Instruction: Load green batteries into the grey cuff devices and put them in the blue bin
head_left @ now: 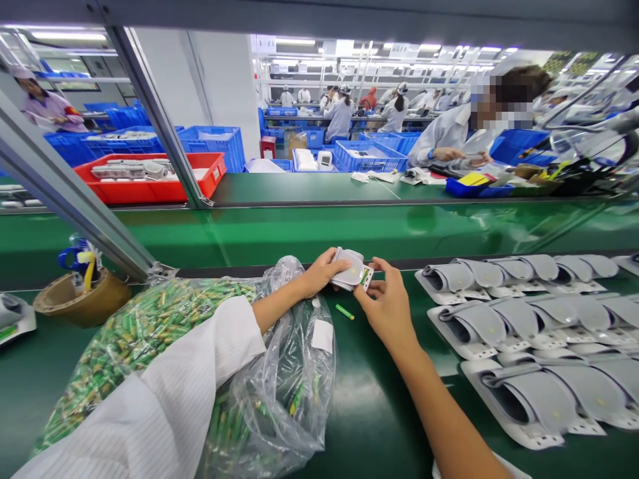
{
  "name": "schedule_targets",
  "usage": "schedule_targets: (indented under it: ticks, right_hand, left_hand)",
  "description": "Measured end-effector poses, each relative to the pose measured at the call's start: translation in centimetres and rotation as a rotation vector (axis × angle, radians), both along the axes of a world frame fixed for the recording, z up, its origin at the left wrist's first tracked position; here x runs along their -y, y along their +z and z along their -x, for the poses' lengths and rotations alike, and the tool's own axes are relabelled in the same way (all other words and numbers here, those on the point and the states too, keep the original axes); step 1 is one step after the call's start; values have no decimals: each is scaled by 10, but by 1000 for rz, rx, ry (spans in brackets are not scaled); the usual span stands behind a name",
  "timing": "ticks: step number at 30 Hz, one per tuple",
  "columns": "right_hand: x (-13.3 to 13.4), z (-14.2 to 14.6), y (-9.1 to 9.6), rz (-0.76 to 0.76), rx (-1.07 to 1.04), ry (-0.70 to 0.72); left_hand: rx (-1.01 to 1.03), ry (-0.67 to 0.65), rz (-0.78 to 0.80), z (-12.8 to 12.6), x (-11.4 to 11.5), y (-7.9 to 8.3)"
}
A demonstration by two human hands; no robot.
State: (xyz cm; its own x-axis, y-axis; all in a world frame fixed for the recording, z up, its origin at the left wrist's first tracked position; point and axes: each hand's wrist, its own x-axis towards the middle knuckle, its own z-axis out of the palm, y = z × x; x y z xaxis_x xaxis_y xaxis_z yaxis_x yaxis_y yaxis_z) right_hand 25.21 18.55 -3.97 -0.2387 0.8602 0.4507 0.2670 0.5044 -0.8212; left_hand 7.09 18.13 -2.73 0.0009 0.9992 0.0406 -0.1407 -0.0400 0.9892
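Observation:
My left hand grips a small white and grey device with a rolled grey cuff, held above the green bench. My right hand pinches the device's right end, where a small green part shows in an open slot. A single green battery lies on the bench just below the device. A clear plastic bag full of green batteries sits under my left forearm.
Rows of white devices with grey cuffs lie to the right. A brown bowl stands at left by a metal post. A green conveyor runs behind. A red crate, blue crates and a seated co-worker are beyond.

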Motion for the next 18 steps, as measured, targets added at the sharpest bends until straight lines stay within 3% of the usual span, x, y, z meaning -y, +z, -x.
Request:
schedule_targets:
  ticks: [5, 8, 13, 18]
  right_hand:
    - [-5, 1, -6, 53, -1, -52]
    - [-12, 0, -7, 227, -120, -61]
    - [-12, 1, -2, 565, -377, 66]
    - [-6, 3, -3, 660, -475, 57]
  left_hand:
    - [-22, -27, -10, -2, 1, 1]
    - [-33, -34, -7, -2, 2, 0]
    - [2, -21, -58, -1, 4, -3]
    - [5, -65, -62, -4, 4, -9]
